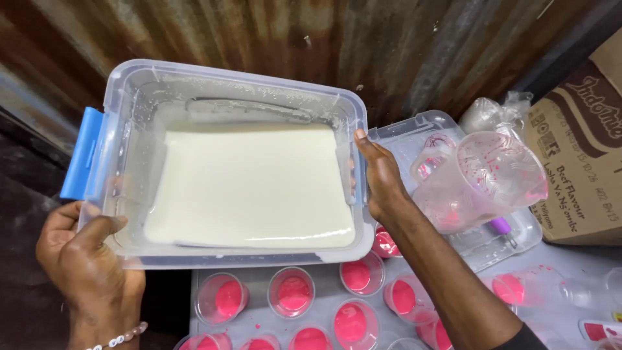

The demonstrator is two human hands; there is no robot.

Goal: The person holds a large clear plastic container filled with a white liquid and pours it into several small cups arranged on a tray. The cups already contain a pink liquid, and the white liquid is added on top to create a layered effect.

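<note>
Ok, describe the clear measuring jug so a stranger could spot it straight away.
Start at the big clear tub of creamy white liquid held up by the left hand and the right hand. Just past the right hand, a clear plastic jug lies tilted on a flat lid. Unlike the small pink-filled cups below, it is large, handled and only pink-spattered.

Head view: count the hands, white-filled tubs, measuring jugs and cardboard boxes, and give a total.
Hands: 2 (left hand, right hand)
White-filled tub: 1
Measuring jug: 1
Cardboard box: 1
Total: 5
</note>
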